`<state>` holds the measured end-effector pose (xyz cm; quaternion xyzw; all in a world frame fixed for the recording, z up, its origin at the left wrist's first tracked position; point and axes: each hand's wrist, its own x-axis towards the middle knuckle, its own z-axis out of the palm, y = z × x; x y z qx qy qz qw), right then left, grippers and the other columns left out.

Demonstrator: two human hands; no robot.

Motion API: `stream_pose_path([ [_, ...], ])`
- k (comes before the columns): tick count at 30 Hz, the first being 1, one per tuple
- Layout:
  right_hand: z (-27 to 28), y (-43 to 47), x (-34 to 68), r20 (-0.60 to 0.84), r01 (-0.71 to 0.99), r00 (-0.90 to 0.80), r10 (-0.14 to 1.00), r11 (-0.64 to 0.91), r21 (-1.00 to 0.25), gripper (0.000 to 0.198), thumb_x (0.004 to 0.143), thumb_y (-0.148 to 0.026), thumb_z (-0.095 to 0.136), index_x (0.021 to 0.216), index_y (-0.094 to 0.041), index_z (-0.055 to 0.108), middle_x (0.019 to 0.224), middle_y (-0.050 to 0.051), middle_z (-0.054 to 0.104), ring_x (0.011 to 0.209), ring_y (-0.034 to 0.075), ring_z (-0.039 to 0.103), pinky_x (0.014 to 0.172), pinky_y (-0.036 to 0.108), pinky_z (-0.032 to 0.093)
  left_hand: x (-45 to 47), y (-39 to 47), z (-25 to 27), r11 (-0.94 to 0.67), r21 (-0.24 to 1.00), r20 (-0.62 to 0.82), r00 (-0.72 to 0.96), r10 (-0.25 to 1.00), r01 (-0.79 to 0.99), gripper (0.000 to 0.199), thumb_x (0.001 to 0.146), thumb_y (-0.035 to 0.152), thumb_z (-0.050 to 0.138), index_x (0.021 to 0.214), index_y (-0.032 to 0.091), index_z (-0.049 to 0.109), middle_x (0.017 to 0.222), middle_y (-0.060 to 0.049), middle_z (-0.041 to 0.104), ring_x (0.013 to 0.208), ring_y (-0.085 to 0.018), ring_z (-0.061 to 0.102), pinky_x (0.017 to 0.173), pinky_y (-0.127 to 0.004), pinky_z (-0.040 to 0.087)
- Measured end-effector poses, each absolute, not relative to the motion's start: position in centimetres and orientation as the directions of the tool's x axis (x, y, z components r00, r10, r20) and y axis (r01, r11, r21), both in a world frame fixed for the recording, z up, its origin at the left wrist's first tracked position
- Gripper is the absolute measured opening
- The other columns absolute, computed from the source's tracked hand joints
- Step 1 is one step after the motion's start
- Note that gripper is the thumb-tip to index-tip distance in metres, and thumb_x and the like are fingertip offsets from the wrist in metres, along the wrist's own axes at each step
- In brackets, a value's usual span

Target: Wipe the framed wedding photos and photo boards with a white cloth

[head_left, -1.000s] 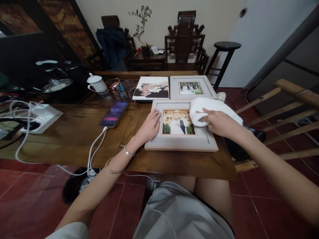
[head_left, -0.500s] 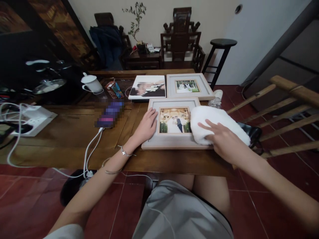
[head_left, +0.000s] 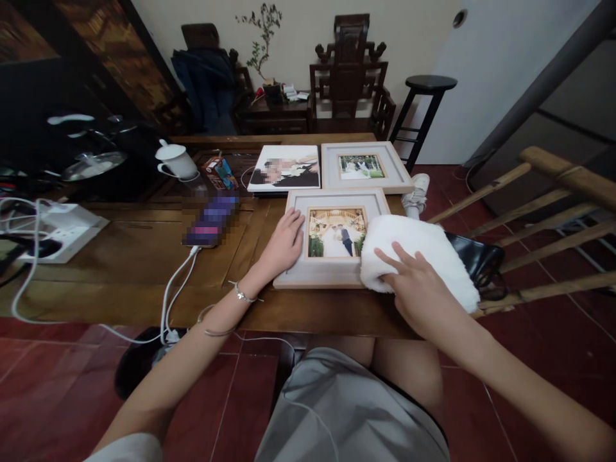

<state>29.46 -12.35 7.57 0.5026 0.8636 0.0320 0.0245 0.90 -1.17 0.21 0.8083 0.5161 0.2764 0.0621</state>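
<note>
A picture frame [head_left: 327, 274] with a pale border and a wedding photo lies flat near the table's front edge. My left hand [head_left: 283, 242] rests on its left side, fingers stretched out over the rim. At the frame's lower right corner, my right hand [head_left: 414, 282] grips a fluffy white cloth [head_left: 409, 234]. The cloth hides that corner and hangs out past the table's right end. Behind lie a second picture frame [head_left: 332, 169] and, to its left, a white photo panel [head_left: 301, 153] showing people in dark and white clothes.
A phone [head_left: 212, 221] with a white cable lies left of my left hand. Beyond it stand a drink carton [head_left: 220, 173] and a lidded white cup [head_left: 177, 160]. A power strip [head_left: 72, 231] sits far left. A bamboo chair [head_left: 553, 224] stands close on the right.
My right hand has moved the white cloth a little toward me and to the left, along the frame's right side. My left hand has stayed in place.
</note>
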Motion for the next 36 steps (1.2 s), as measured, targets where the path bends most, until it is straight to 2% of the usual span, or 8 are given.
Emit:
stream_pose_path([
  [5,8.5,-12.2,24.6,-0.138,0.862,-0.495,0.858,0.505,0.045,0.045,0.077,0.001,0.050,0.110,-0.015,0.076,0.155,0.012,0.047,0.145,0.046,0.034,0.111,0.069,0.035,0.8,-1.1,0.0,-0.469,0.383,0.400,0.315,0.861,0.796,0.044,0.098,0.021,0.039,0.137,0.009,0.056,0.148,-0.017,0.053,0.147,-0.031,0.039,0.122,-0.055,0.031],
  [11,8.1,-11.4,19.7,-0.055,0.755,-0.655,0.753,0.655,-0.019,0.038,0.087,-0.005,0.047,0.109,-0.016,0.075,0.154,0.013,0.048,0.143,0.045,0.037,0.110,0.068,0.036,0.7,-1.1,0.2,-0.468,0.379,0.379,0.327,0.866,0.798,0.045,0.098,0.022,0.039,0.136,0.007,0.056,0.150,-0.019,0.052,0.148,-0.030,0.037,0.123,-0.053,0.030],
  [17,8.0,-10.3,21.4,0.005,0.718,-0.696,0.718,0.696,-0.021,0.038,0.081,0.000,0.048,0.102,-0.015,0.076,0.148,0.009,0.056,0.139,0.041,0.045,0.108,0.059,0.044,0.7,-1.2,0.6,-0.471,0.360,0.352,0.350,0.868,0.805,0.047,0.099,0.024,0.037,0.138,0.003,0.055,0.150,-0.021,0.051,0.149,-0.030,0.035,0.124,-0.051,0.028],
  [21,9.4,-8.1,25.5,0.156,0.756,-0.646,0.747,0.655,-0.006,0.044,0.076,0.005,0.048,0.103,-0.015,0.076,0.152,0.007,0.053,0.138,0.038,0.047,0.108,0.051,0.048,0.8,-1.3,0.8,-0.473,0.366,0.339,0.358,0.870,0.802,0.047,0.099,0.023,0.037,0.138,0.003,0.055,0.150,-0.021,0.050,0.149,-0.031,0.035,0.124,-0.052,0.029],
  [23,10.3,-6.1,27.6,0.287,0.776,-0.607,0.742,0.630,0.013,0.045,0.076,0.006,0.047,0.102,-0.016,0.077,0.152,0.007,0.052,0.138,0.037,0.048,0.110,0.055,0.045,0.8,-1.3,0.8,-0.474,0.375,0.339,0.358,0.870,0.797,0.046,0.099,0.023,0.037,0.138,0.005,0.055,0.151,-0.020,0.049,0.149,-0.031,0.035,0.124,-0.052,0.029],
  [27,11.4,-1.3,30.0,0.494,0.849,-0.475,0.729,0.527,0.039,0.051,0.079,0.007,0.040,0.106,-0.018,0.075,0.159,0.005,0.043,0.148,0.037,0.033,0.115,0.064,0.035,0.8,-1.2,0.7,-0.473,0.384,0.350,0.349,0.869,0.793,0.046,0.099,0.023,0.037,0.139,0.009,0.055,0.151,-0.018,0.050,0.149,-0.031,0.034,0.123,-0.054,0.029],
  [30,10.9,1.2,29.3,0.411,0.849,-0.510,0.756,0.518,0.101,0.052,0.081,0.008,0.035,0.106,-0.016,0.075,0.161,0.005,0.041,0.148,0.040,0.030,0.112,0.065,0.036,0.7,-1.2,0.6,-0.476,0.385,0.348,0.354,0.868,0.790,0.047,0.099,0.023,0.037,0.139,0.006,0.055,0.151,-0.020,0.049,0.149,-0.031,0.034,0.123,-0.053,0.029],
  [36,8.0,1.4,25.7,0.062,0.768,-0.636,0.769,0.624,0.142,0.055,0.079,0.011,0.039,0.112,-0.014,0.075,0.156,0.007,0.047,0.137,0.039,0.045,0.105,0.058,0.042,0.5,-1.2,0.7,-0.474,0.397,0.346,0.350,0.870,0.786,0.045,0.100,0.026,0.039,0.139,0.011,0.055,0.151,-0.016,0.051,0.149,-0.030,0.035,0.123,-0.054,0.030],
])
